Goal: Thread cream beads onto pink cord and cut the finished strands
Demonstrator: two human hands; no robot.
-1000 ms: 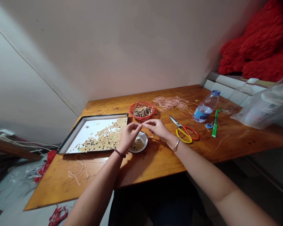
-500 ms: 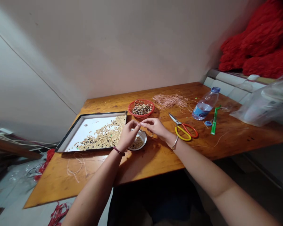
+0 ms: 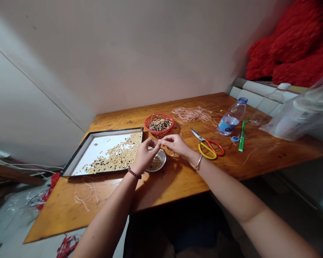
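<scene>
My left hand (image 3: 146, 156) and my right hand (image 3: 174, 145) meet above a small white dish (image 3: 163, 158), their fingertips pinched together on what looks like a thin cord, barely visible. A short loop of it shows below my right hand. Pale round beads (image 3: 155, 164) lie in the dish, just under my hands. To the left, a black-rimmed white tray (image 3: 80, 157) holds a spread of pale and dark beads (image 3: 115, 157). A red basket (image 3: 158, 123) of dark and tan beaded strands stands just beyond my hands.
Orange-handled scissors (image 3: 208, 149), a coil of pink cord (image 3: 192, 114), a water bottle (image 3: 230, 118) and a green strip (image 3: 241, 139) lie on the wooden table (image 3: 177, 186). A plastic bag (image 3: 298, 118) sits at right, with red fluffy material (image 3: 290, 46) above. Loose cord lies near the front edge.
The whole scene has shifted slightly left in view. My hands stay close together, their fingertips still pinched, with no clear change in what they hold.
</scene>
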